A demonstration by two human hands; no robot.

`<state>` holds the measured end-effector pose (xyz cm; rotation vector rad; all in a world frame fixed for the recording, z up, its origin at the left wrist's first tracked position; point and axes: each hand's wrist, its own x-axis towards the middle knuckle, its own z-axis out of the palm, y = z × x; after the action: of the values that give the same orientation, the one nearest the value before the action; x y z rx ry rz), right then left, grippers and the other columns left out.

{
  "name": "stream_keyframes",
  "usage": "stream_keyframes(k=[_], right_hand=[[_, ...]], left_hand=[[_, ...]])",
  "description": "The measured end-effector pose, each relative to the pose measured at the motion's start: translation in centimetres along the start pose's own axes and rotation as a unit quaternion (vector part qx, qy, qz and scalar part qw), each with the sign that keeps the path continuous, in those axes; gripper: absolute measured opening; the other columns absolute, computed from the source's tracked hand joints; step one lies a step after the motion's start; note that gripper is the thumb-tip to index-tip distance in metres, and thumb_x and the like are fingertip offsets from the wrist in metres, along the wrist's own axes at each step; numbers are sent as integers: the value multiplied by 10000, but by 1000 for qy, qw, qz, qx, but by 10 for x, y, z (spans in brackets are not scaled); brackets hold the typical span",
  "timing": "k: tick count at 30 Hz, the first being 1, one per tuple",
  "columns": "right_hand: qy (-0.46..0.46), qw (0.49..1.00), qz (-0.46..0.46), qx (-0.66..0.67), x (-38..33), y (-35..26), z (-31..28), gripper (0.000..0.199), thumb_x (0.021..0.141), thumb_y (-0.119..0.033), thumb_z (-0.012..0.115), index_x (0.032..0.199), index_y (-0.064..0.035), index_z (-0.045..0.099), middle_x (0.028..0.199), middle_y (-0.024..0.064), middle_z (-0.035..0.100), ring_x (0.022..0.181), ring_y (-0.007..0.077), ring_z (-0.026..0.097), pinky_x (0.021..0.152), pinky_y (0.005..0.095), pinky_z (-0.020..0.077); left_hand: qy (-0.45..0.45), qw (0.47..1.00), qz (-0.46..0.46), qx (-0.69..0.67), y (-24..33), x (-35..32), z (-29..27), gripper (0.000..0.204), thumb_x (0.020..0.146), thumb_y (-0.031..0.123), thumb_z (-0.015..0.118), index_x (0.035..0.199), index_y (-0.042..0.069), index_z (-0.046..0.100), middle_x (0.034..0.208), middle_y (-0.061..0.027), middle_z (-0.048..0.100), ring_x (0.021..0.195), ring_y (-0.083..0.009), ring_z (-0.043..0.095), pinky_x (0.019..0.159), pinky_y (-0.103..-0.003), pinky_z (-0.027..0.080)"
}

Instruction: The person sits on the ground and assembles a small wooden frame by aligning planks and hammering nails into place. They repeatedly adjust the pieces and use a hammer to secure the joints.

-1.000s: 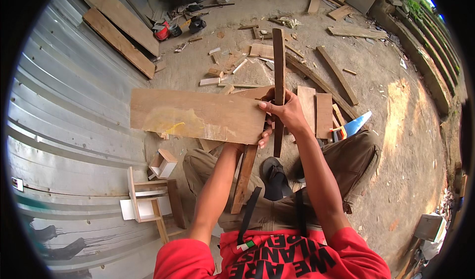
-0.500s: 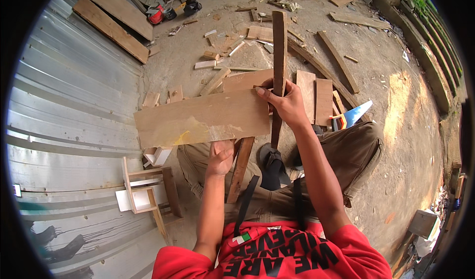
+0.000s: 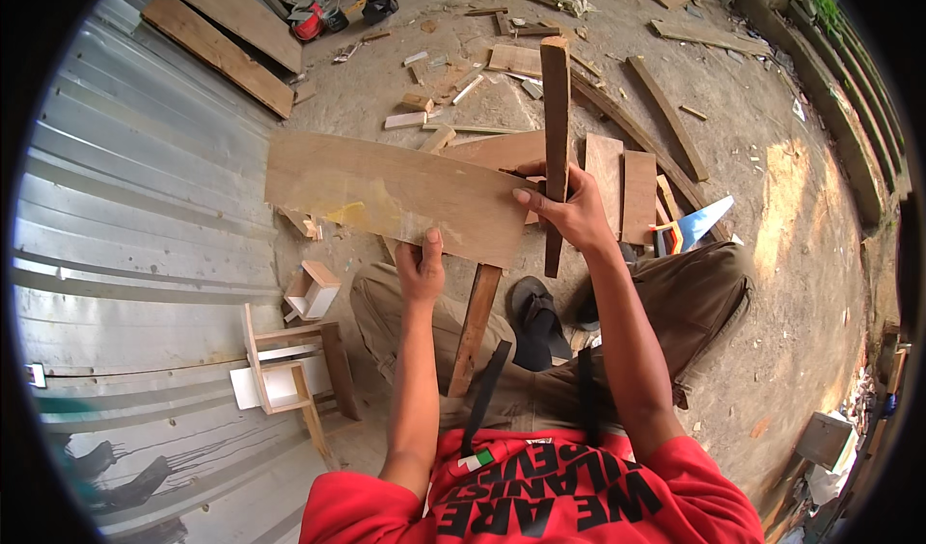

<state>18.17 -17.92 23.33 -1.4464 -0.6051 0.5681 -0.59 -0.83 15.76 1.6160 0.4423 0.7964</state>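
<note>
Since the earlier frame the wide plywood board [image 3: 395, 197] sits a little lower at centre frame, and the left hand [image 3: 421, 269] has shifted from behind it to its lower edge, thumb laid over the face and fingers hidden behind. The right hand [image 3: 569, 211] is closed around a narrow upright wooden strip [image 3: 556, 129] and also pinches the board's right end against it. Below the board a second strip [image 3: 475, 327] slants down across the person's brown trousers, next to a black sandal [image 3: 535, 322]. Corrugated metal sheeting [image 3: 135, 255] fills the left of the frame, with a small open wooden box [image 3: 311, 291] and a pale wooden frame [image 3: 289, 370] beside it. Offcuts [image 3: 502, 62] litter the dirt floor in the upper centre; a blue-handled saw [image 3: 699, 224] lies at right.
</note>
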Motion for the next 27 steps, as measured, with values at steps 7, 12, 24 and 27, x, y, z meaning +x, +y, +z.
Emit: stream_keyframes(k=[7, 12, 24, 27], right_hand=[[15, 999, -45, 26, 4, 13, 3, 333, 809, -158, 850, 1059, -5, 692, 867, 14, 684, 767, 75, 619, 666, 245, 503], [30, 998, -29, 39, 3, 19, 9, 286, 814, -132, 839, 1027, -4, 697, 838, -1, 674, 785, 69, 616, 672, 251, 501], [12, 999, -18, 24, 1, 27, 6, 318, 862, -105, 798, 1148, -31, 680, 718, -54, 594, 641, 38, 540, 576, 204, 415], [0, 999, -7, 51, 0, 25, 8, 326, 859, -99, 800, 1154, -31, 679, 702, -66, 567, 639, 32, 529, 575, 202, 407]], left_hand=[[-24, 979, -14, -201, 25, -25, 31, 595, 814, 270, 855, 1273, 24, 567, 1165, -48, 638, 1036, -140, 600, 905, -312, 480], [-27, 974, -103, -198, 25, -34, 32, 457, 891, 190, 774, 1247, -8, 568, 1013, -57, 689, 988, -117, 610, 850, -264, 481], [47, 994, -6, -99, 27, -29, 43, 271, 1007, 196, 612, 1099, -39, 513, 869, -14, 578, 701, -40, 421, 633, -216, 364], [62, 992, -5, -106, 24, -33, 45, 288, 1020, 202, 585, 1132, -48, 497, 918, -31, 592, 746, -53, 456, 675, -230, 390]])
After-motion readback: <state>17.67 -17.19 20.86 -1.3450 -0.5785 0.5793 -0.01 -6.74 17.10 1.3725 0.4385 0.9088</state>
